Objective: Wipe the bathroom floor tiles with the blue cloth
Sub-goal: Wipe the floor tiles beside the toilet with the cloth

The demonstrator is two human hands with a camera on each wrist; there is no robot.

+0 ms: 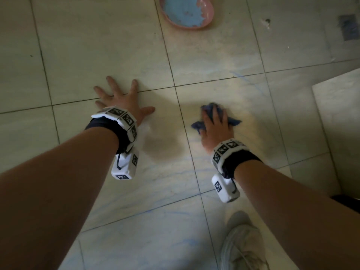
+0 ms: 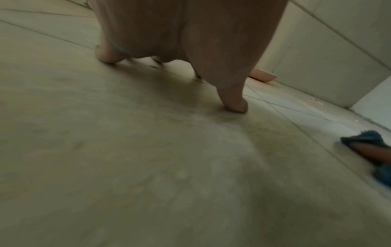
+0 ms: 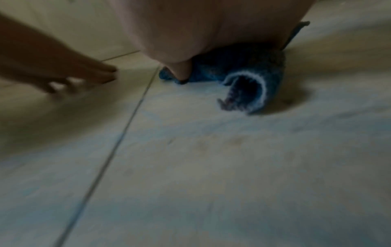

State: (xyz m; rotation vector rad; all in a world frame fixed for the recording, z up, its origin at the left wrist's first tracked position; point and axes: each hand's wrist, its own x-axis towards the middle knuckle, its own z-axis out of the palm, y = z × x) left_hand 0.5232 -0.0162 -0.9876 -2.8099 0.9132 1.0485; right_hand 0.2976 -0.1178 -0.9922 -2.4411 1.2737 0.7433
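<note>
Beneath the flat-pressed right hand (image 1: 214,131), the blue cloth (image 1: 233,121) is mostly hidden; the left hand (image 1: 121,101) lies spread on tiles (image 1: 97,55).

Blue cloth (image 3: 249,83): soft fibrous textile, fuzzy nap, matt, with one paler edge that is frayed at a corner.
Floor tiles (image 1: 97,45) under and around the cloth: ceramic by appearance, smooth, low sheen, pale marbled face, thin dark grout joints, faint blue streaks.
Basin (image 1: 209,10), well beyond the cloth: smooth, glossy pink plastic by appearance.
Wristband (image 1: 226,151), just behind the cloth: hard white matt blocks on black fabric.
Shoe (image 1: 241,242), well behind the cloth: pale woven fabric, laced.
</note>
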